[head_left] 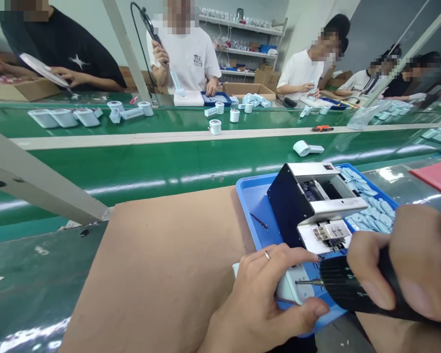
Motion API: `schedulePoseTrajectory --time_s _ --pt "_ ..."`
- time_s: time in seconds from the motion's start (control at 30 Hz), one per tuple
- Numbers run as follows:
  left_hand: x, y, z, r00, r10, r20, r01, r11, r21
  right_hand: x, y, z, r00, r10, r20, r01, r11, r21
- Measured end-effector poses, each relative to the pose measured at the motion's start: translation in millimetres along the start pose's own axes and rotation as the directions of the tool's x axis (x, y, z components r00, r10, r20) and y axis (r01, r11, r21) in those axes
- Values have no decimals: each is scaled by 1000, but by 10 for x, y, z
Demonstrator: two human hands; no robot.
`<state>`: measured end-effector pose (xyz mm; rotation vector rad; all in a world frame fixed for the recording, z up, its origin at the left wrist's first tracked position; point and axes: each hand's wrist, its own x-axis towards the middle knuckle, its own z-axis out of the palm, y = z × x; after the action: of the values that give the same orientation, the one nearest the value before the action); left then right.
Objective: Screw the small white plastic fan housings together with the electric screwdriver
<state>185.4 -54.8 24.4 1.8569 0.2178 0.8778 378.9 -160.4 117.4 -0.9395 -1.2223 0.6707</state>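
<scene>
The left hand (pixel 268 289) hides most of the part (pixel 289 289); only a pale edge peeps out on the hand's 10 o'clock side. The right hand (pixel 407 264) is blurred and cut off by the edge at 4 o'clock, and it covers the rear of the driver (pixel 338 283). Whether the bit (pixel 310 283) sits in a screw or a hole is too small to tell. Small dark bits by the left index fingertip are hard to make out.

The part lies toward 5 o'clock in view, over the near edge of the blue tray (pixel 255 189). It is pale blue, with smooth sides, rounded corners and small dark marks on its exposed end. The machine (pixel 297 208) stands at about 12 o'clock from it, in the tray.

The left thumb and fingers are parted around the part, clasping it between them, the index stretched out toward 2 o'clock. The right fingers are curled around the black driver, which lies at 3 o'clock from the part; its bit points toward 9 o'clock, the tip at the part's end.
</scene>
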Motion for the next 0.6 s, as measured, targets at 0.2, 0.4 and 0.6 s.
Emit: schedulePoseTrajectory --time_s 0.2,0.4,0.6 --pt "10 -40 -19 994 78 -75 -75 996 40 108 -131 104 887 -226 -403 147 965 -218" --pt "-51 -110 -6 992 75 -98 -76 997 -15 195 66 -13 727 -442 -526 273 889 -368" --pt "-119 -125 59 981 -87 -171 72 993 -91 270 463 -194 718 -548 -428 397 829 -395"
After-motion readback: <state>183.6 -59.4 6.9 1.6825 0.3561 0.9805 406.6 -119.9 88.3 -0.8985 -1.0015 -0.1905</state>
